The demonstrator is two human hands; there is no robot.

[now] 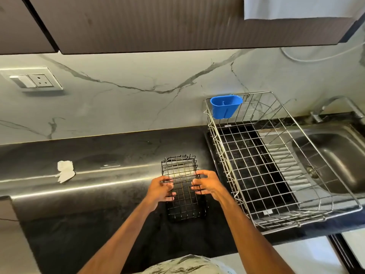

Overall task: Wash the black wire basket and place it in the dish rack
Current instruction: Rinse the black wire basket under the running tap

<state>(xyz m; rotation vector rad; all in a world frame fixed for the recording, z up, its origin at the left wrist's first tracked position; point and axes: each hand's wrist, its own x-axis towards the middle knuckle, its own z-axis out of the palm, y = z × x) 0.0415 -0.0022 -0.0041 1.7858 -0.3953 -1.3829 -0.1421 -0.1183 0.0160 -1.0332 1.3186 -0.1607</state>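
Left hand and right hand on bare forearms — a pale, grey-green mottled garment below

No readable text, brand or number anywhere. Two small pale tags on the dish rack floor, right of the grip on the black wire basket: too small to read. Switch plate on the wall, far left and beyond the grip: nothing legible.

Sink runs off frame at 3 o'clock. Tap at 2 o'clock blurred. Left hand, right hand at black wire basket: grip unclear.
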